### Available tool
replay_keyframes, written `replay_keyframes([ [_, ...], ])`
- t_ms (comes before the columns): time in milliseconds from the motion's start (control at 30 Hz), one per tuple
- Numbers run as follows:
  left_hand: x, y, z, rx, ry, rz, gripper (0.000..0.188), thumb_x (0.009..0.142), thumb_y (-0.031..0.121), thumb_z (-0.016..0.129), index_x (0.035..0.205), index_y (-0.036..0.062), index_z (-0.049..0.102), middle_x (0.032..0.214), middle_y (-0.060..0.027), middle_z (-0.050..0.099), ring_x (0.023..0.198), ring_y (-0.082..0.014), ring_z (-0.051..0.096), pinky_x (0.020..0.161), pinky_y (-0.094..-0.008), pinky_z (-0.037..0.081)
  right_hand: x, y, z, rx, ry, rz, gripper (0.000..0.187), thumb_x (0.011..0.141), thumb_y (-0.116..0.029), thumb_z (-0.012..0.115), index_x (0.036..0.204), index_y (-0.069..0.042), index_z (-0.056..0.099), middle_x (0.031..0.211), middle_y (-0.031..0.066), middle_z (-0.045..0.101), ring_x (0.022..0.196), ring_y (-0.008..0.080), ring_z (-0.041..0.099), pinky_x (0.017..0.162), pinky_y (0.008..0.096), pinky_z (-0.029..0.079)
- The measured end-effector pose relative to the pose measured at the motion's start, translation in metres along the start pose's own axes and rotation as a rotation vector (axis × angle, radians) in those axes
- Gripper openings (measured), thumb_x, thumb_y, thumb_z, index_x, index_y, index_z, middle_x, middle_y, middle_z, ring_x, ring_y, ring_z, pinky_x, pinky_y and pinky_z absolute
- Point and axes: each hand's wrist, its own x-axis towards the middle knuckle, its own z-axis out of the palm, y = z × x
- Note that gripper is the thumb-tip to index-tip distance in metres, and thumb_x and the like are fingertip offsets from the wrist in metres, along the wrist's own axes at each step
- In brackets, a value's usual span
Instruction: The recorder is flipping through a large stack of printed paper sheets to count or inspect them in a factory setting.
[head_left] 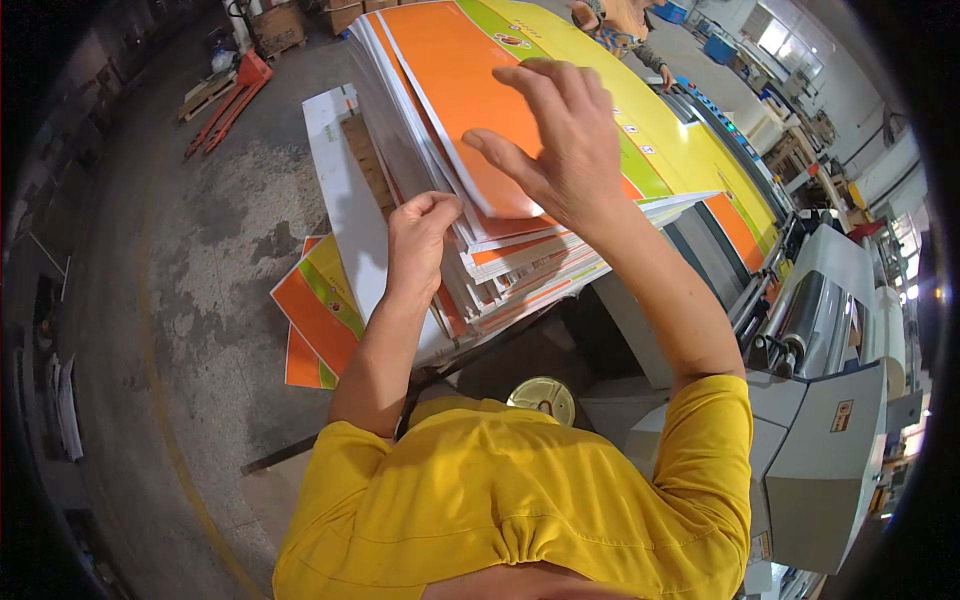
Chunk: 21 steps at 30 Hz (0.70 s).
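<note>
A worker in a yellow shirt [520, 490] stands at a tall stack of printed sheets [465, 95], its top face orange, green and yellow. The left hand [418, 232] is at the stack's near-left edge, thumb and fingertips drawn together; whether paper lies between them is hard to tell. The right hand [575, 140] hovers over the top, fingers raised, thumb well apart from them. More orange-and-yellow sheets [325, 290] lie lower at left, a machine with dark rollers [803, 310] stands at right, and beyond, a co-worker [615, 22] stands past the stack and a red pallet jack [252, 72] rests on the floor.
</note>
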Motion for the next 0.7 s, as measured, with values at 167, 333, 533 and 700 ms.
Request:
replay_keyframes([
  [167,-0.002,-0.004,0.002,-0.061,-0.017,-0.004,0.006,0.079,0.006,0.060,0.077,0.0012,0.062,0.070,0.0016,0.057,0.062,-0.0058,0.050,0.059,-0.0204,0.039,-0.048,-0.008,-0.021,0.279,-0.103,0.142,0.021,0.077,-0.014,0.066,0.095,-0.003,0.061,0.090,0.0110,0.057,0.081,0.0278,0.054,0.070,0.0361,0.043],
  [333,-0.006,-0.005,0.000,-0.075,-0.074,-0.043,0.007,0.081,0.005,0.059,0.078,0.0000,0.061,0.071,0.0022,0.057,0.066,-0.0047,0.050,0.062,-0.0201,0.040,-0.106,0.001,-0.031,0.219,-0.280,0.315,0.026,0.081,-0.015,0.062,0.103,-0.002,0.060,0.099,0.0124,0.059,0.093,0.0305,0.055,0.081,0.0419,0.041],
  [533,-0.002,-0.009,-0.007,-0.028,-0.133,-0.045,0.006,0.081,0.005,0.061,0.078,0.0008,0.063,0.071,0.0037,0.056,0.064,-0.0037,0.048,0.059,-0.0198,0.038,-0.163,0.023,-0.034,-0.266,-0.376,0.471,0.062,0.085,-0.047,0.051,0.128,-0.002,0.045,0.133,0.0149,0.045,0.127,0.0299,0.040,0.108,0.0533,0.012],
  [700,0.001,-0.014,-0.014,-0.015,-0.159,-0.013,0.007,0.083,0.007,0.061,0.080,0.0005,0.063,0.071,0.0042,0.055,0.064,-0.0035,0.047,0.058,-0.0196,0.037,-0.136,-0.074,-0.007,0.272,-0.413,0.143,0.071,0.088,-0.062,0.032,0.121,-0.003,0.051,0.124,0.0150,0.053,0.118,0.0279,0.050,0.106,0.0526,0.021],
])
